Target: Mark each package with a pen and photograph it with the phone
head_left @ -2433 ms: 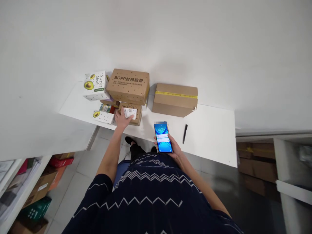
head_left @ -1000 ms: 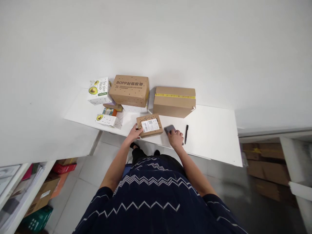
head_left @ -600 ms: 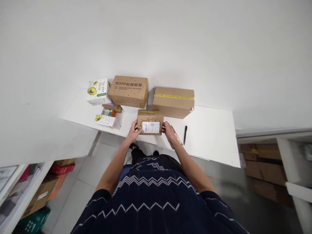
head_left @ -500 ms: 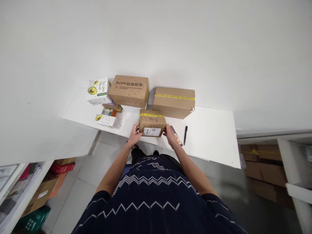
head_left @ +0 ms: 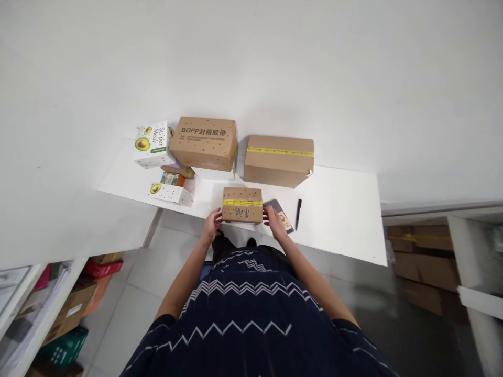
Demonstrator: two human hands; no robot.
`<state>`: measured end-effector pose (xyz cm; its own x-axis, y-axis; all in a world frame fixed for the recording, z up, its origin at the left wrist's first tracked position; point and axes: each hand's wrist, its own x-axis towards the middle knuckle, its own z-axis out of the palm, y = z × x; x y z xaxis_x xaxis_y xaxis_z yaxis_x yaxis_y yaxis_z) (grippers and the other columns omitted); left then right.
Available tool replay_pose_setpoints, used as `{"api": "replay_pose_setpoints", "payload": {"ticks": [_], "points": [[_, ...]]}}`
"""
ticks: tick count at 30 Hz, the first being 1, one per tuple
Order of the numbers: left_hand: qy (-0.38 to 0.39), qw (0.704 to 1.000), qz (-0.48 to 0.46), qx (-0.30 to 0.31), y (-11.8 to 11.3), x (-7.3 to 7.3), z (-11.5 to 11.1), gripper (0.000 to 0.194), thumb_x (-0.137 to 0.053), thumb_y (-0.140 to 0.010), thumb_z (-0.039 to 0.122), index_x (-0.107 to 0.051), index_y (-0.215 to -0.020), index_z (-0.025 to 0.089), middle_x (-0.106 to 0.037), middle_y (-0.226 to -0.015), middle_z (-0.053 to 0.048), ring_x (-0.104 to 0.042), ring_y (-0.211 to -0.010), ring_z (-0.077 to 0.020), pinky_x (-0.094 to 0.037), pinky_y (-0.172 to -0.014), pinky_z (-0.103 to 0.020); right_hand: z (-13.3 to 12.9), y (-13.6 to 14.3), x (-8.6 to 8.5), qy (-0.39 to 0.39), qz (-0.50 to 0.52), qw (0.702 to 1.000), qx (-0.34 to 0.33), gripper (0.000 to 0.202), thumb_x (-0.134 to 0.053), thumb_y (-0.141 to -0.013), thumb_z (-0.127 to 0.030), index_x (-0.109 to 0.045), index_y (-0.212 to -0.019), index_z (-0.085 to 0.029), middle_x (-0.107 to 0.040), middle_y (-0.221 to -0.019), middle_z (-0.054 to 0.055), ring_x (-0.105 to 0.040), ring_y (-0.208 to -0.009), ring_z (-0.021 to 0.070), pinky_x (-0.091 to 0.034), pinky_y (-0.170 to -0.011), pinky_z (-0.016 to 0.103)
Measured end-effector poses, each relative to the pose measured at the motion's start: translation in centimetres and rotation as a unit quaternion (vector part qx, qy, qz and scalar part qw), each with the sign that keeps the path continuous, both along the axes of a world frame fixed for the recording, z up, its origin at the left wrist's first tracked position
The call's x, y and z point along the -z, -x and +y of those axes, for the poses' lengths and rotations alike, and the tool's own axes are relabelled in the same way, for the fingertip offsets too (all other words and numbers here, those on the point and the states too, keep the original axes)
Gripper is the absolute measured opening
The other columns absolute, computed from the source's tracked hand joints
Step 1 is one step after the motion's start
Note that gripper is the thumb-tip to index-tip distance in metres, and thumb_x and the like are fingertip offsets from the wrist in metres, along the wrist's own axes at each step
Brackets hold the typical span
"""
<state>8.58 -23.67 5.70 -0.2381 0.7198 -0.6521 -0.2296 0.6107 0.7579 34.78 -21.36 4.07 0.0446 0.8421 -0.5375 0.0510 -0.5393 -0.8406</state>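
A small cardboard box (head_left: 242, 196) with yellow tape and handwriting on its top sits at the front edge of the white table (head_left: 338, 209). My left hand (head_left: 212, 225) grips its left side, fingers against the cardboard. On the opposite side my right hand (head_left: 274, 221) holds it with the fingertips. The box lies level, and its front face is hardly visible. Partly covered by my right hand is a dark flat item (head_left: 285, 219) with a light patch; I cannot make out its kind. A black marker pen (head_left: 298, 213) lies to the right of it.
Behind stand a large BOPP carton (head_left: 204, 144) and a long taped carton (head_left: 280, 159). At the left are a white avocado-print box (head_left: 153, 144), a small avocado-print box (head_left: 171, 193) and an orange-sided box (head_left: 173, 179). Shelves with cartons (head_left: 424, 262) flank the table.
The small cardboard box has tipped from a tilt, with its white label facing me, to level. The label is now out of sight. Both hands stay at its sides.
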Motion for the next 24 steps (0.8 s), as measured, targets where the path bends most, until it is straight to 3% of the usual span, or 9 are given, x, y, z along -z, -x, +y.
{"api": "replay_pose_setpoints", "payload": {"ticks": [6,11,16,20,24], "points": [[0.019,0.999,0.037,0.027,-0.7,-1.1,2.3,0.059,-0.055,-0.082,0.065,-0.066,-0.120,0.022,-0.069,-0.108,-0.010,-0.062,-0.074,-0.0172,-0.043,-0.060,-0.026,1.2,1.0,-1.3,-0.020,-0.015,0.999,-0.034,0.064,-0.038,-0.087,-0.072,-0.063,-0.123,-0.025,-0.069,-0.111,0.008,-0.064,-0.088,0.0227,-0.051,-0.070,0.033],[-0.058,0.998,0.013,0.028,-1.7,-2.2,1.8,0.058,-0.053,-0.084,0.067,-0.065,-0.122,0.024,-0.067,-0.121,-0.008,-0.065,-0.090,-0.0193,-0.049,-0.072,-0.028,1.5,0.7,-1.6,-0.055,0.011,0.998,-0.016,0.062,-0.038,-0.087,-0.073,-0.060,-0.125,-0.028,-0.067,-0.120,0.005,-0.064,-0.096,0.0223,-0.052,-0.081,0.035],[-0.139,0.990,-0.010,-0.022,-1.9,-1.0,0.6,0.048,-0.057,-0.082,0.065,-0.063,-0.104,0.023,-0.068,-0.113,-0.007,-0.064,-0.100,-0.0188,-0.049,-0.082,-0.029,1.2,0.4,-1.3,-0.076,0.035,0.996,-0.010,0.057,-0.034,-0.088,-0.074,-0.060,-0.108,-0.027,-0.066,-0.123,0.005,-0.064,-0.106,0.0221,-0.051,-0.087,0.034],[-0.126,0.991,-0.002,-0.053,-1.9,0.2,-0.3,0.044,-0.061,-0.078,0.066,-0.055,-0.086,0.023,-0.067,-0.095,-0.003,-0.064,-0.089,-0.0159,-0.049,-0.073,-0.026,0.8,0.7,-0.8,-0.069,0.019,0.997,-0.023,0.061,-0.033,-0.086,-0.078,-0.062,-0.102,-0.026,-0.068,-0.119,0.006,-0.064,-0.107,0.0234,-0.051,-0.084,0.034],[-0.108,0.992,-0.007,-0.059,-1.8,0.7,-0.9,0.044,-0.062,-0.078,0.065,-0.052,-0.083,0.023,-0.065,-0.090,-0.001,-0.064,-0.088,-0.0156,-0.050,-0.072,-0.025,0.6,0.7,-0.2,-0.059,0.002,0.998,-0.018,0.062,-0.034,-0.085,-0.078,-0.063,-0.103,-0.026,-0.069,-0.113,0.006,-0.063,-0.106,0.0243,-0.052,-0.086,0.036]]}}
